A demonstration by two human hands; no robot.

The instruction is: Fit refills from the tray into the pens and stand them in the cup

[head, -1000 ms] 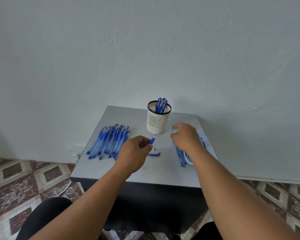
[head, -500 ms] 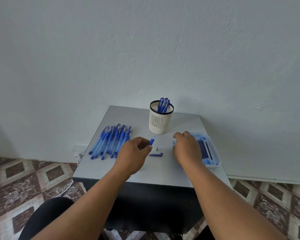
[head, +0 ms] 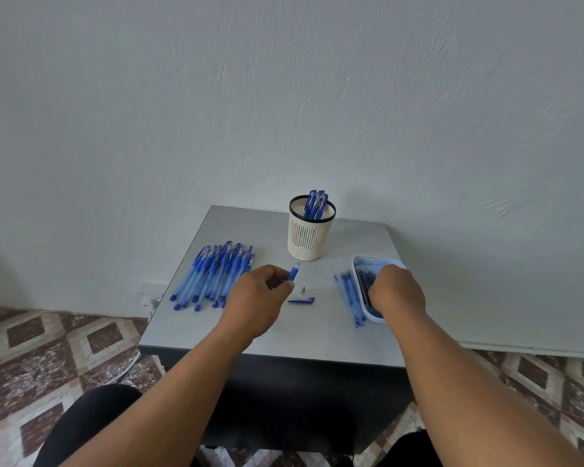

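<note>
Left hand [head: 257,299]: grip closed on a pen barrel [head: 294,273], fingers curled round the lower part, blue grip section and clear tip poking out toward the cup [head: 310,230]. Hand sits above the tabletop [head: 284,335], just right of the pen pile [head: 213,276].

Right hand [head: 397,293]: over the tray [head: 361,264] at the right edge, fingers bent down into the refills [head: 364,281]. Cannot tell whether the grip has closed on a refill; the fingertips are hidden behind the hand.

Loose parts on the tabletop between the hands: a blue cap [head: 301,300] lying flat, a small metal tip [head: 302,290] just behind it.

A few pens [head: 348,294] lie just left of the tray, touching or nearly touching its wall.

Cup stands upright at the back centre, white mesh with a black rim, several finished pens [head: 316,205] standing inside it.

Pen pile: flat, roughly parallel, angled, left side of the tabletop.
</note>
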